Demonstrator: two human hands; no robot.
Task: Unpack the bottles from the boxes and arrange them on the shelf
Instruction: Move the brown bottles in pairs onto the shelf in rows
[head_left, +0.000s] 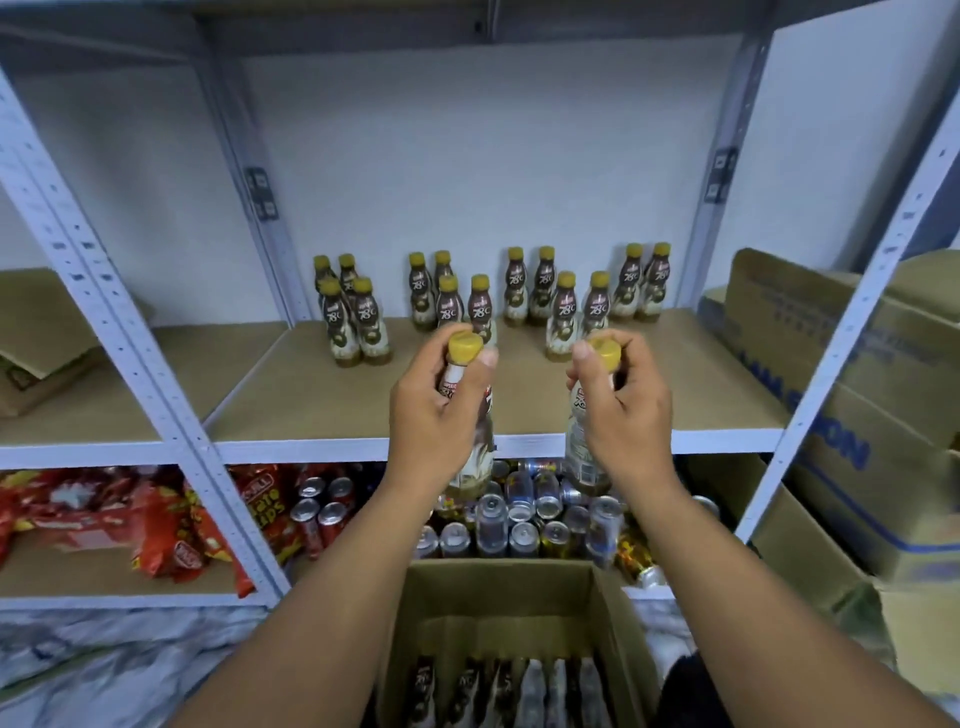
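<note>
Two bottles are in the air at once, one per hand, above the front lip of the shelf (311, 400).

Risk at the shelf: fourteen bottles stand in rows (545, 291) of close pairs and fours toward the back. A bottle set down too deep could nudge a front pair and topple its neighbours.

Risk at the box (498, 587): it stands open under the forearms with packed bottles (519, 691) inside. A slip would probably drop a bottle onto these, or onto the cans (519, 519) on the lower tier.

Risk in the grip: the left hand (436, 410) is curled round the neck and shoulder of the left bottle (480, 457), thumb beside the cap. The right hand (618, 410) clasps the right bottle (579, 447) the same way. Both holds are high, so each lower body hangs free and could swing or land tilted.

Appearance: each bottle is a waisted plastic form, dark brown above and pale cream below, with a printed sleeve marked "78C". The glossy sleeve likely offers little friction. The caps (464, 347) are yellow and all in place.
</note>
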